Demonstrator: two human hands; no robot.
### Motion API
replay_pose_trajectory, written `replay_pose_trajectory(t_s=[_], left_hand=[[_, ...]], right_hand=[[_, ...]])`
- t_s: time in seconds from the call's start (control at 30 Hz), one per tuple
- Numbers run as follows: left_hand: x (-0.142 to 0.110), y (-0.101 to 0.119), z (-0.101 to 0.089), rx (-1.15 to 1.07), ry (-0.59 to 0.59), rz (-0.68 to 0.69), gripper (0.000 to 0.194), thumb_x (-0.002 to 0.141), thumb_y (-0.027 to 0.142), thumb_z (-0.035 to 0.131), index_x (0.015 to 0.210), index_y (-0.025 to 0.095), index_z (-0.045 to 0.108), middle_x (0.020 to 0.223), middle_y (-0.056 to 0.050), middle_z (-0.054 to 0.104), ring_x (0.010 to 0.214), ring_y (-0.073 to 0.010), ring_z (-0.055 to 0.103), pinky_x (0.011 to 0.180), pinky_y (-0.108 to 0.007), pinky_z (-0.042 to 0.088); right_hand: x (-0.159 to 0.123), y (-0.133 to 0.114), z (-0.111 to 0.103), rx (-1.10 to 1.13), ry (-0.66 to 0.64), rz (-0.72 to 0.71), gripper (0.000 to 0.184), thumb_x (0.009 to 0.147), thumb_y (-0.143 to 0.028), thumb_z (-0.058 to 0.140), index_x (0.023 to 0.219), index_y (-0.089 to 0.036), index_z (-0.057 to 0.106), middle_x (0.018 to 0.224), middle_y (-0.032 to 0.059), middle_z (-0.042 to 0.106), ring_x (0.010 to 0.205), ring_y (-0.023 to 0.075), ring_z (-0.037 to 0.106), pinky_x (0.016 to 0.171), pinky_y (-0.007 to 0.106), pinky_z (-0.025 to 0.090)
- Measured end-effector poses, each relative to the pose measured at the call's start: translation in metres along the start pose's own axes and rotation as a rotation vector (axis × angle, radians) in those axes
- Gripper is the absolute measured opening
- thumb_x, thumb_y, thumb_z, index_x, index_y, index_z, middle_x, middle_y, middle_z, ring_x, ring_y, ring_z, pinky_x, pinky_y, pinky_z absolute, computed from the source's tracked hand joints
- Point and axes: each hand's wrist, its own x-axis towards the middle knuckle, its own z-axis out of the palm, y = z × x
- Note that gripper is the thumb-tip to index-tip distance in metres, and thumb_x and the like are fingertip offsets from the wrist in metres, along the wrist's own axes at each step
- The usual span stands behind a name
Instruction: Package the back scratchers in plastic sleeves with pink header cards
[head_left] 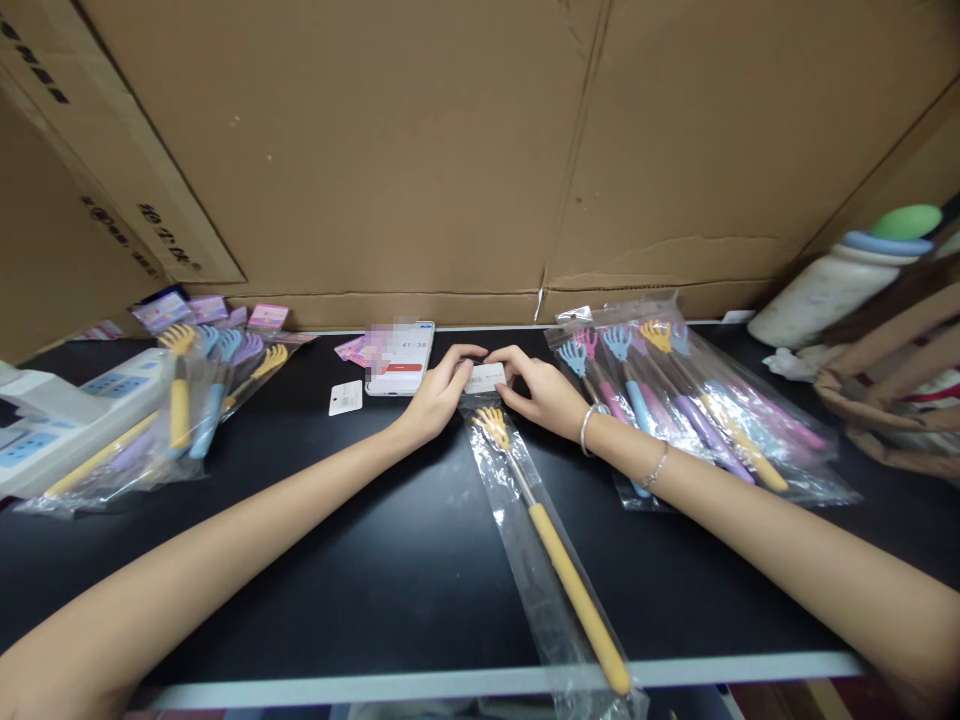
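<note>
A white card header (486, 377) with small print lies at the top of a clear plastic bag (504, 515). My left hand (441, 395) grips its left side, with fingers curled and thumb on the card. On the right side, my right hand (541, 388) pinches the same card with bent fingers. Inside the bag is a back scratcher (577, 595) with a yellow claw, a metal rod and a yellow handle. It lies slanted toward me, its handle end passing over the table's front edge. Some fingertips are hidden behind the card.
Bagged back scratchers lie in a pile (675, 400) at right and another (180, 400) at left, by a white machine (97, 400). A phone (409, 370) and a white tag (346, 398) sit left of my hands. A bottle (832, 290) and brown bag (892, 370) stand far right. Cardboard (405, 150) walls the back.
</note>
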Motion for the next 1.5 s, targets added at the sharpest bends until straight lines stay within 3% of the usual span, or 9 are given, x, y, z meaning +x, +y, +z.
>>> replay_pose_trajectory(t_s=[0.37,0.5,0.7,0.9,1.3,1.5], left_hand=[[0.002,-0.0017,-0.0034,-0.038,-0.076,0.046,0.03,0.094,0.031,0.033,0.106,0.018,0.057,0.11,-0.005,0.062,0.106,-0.0173,0.055,0.094,-0.029,0.041],[0.0023,-0.0015,-0.0035,-0.078,-0.111,0.05,0.032,0.094,0.033,0.035,0.111,0.018,0.057,0.115,-0.005,0.062,0.11,-0.018,0.054,0.098,-0.03,0.04],[0.002,0.0014,-0.0036,-0.109,-0.161,0.041,0.033,0.093,0.033,0.037,0.117,0.019,0.055,0.124,-0.005,0.058,0.118,-0.0193,0.05,0.104,-0.033,0.036],[0.0018,0.0017,-0.0027,-0.106,-0.145,0.055,0.033,0.093,0.029,0.038,0.12,0.019,0.052,0.124,-0.006,0.057,0.119,-0.0195,0.05,0.103,-0.034,0.037],[0.0018,0.0017,-0.0015,-0.128,-0.119,0.018,0.033,0.09,0.025,0.042,0.121,0.017,0.05,0.116,-0.008,0.061,0.106,-0.0191,0.057,0.092,-0.032,0.045],[0.0025,-0.0008,-0.0007,-0.169,-0.131,0.029,0.036,0.09,0.026,0.042,0.124,0.016,0.05,0.127,-0.009,0.055,0.113,-0.0203,0.054,0.098,-0.033,0.042]], right_hand=[[-0.0012,-0.0059,-0.0057,-0.228,0.11,-0.009,0.019,0.09,-0.03,0.045,0.098,-0.022,0.06,0.079,0.0018,0.061,0.073,0.0141,0.056,0.068,0.024,0.039],[-0.0011,-0.0073,-0.0069,-0.195,0.14,-0.043,0.016,0.088,-0.026,0.046,0.094,-0.02,0.059,0.077,0.0019,0.057,0.072,0.0137,0.053,0.068,0.024,0.039],[-0.0025,-0.0058,-0.0046,-0.117,0.164,0.019,0.01,0.084,-0.024,0.05,0.091,-0.02,0.057,0.071,-0.0009,0.057,0.066,0.0117,0.054,0.064,0.023,0.038],[-0.0024,-0.0065,-0.0037,-0.123,0.143,0.041,0.01,0.084,-0.023,0.051,0.092,-0.02,0.056,0.071,-0.0016,0.057,0.066,0.0114,0.053,0.062,0.022,0.038],[-0.001,-0.0058,-0.0051,-0.166,0.137,-0.079,0.015,0.089,-0.019,0.043,0.092,-0.02,0.057,0.087,0.004,0.06,0.082,0.0153,0.054,0.073,0.026,0.041],[-0.0007,-0.0045,-0.0033,-0.147,0.145,-0.111,0.016,0.09,-0.019,0.041,0.092,-0.02,0.056,0.09,0.0042,0.06,0.085,0.0154,0.056,0.076,0.027,0.043]])
